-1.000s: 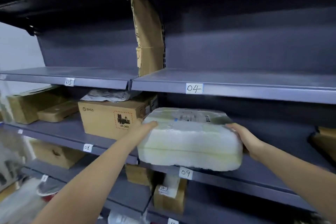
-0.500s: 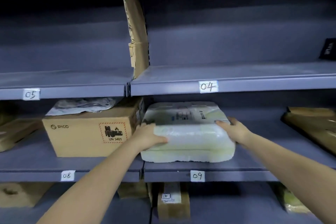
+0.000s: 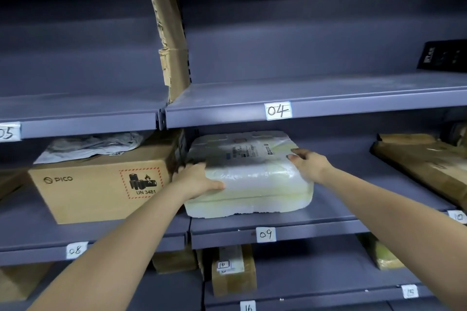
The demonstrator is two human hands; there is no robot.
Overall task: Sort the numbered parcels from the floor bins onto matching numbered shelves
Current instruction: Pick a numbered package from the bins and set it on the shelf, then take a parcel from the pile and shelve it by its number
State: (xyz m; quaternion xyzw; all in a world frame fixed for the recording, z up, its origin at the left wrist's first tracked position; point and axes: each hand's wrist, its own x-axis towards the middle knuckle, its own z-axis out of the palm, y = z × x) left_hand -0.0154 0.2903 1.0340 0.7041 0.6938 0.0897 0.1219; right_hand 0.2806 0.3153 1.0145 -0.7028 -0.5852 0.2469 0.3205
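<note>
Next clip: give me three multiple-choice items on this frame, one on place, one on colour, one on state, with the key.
1. The white parcel rests on the shelf labelled:
A 04
B 09
C 16
2. The box marked PICO is:
A brown
B blue
C white
3. The hands on the parcel:
A only the left
B neither
C both

Key: B, the 09 tag sits on the shelf edge under it; A, plain brown cardboard; C, left hand and right hand rest on its two sides.
</note>
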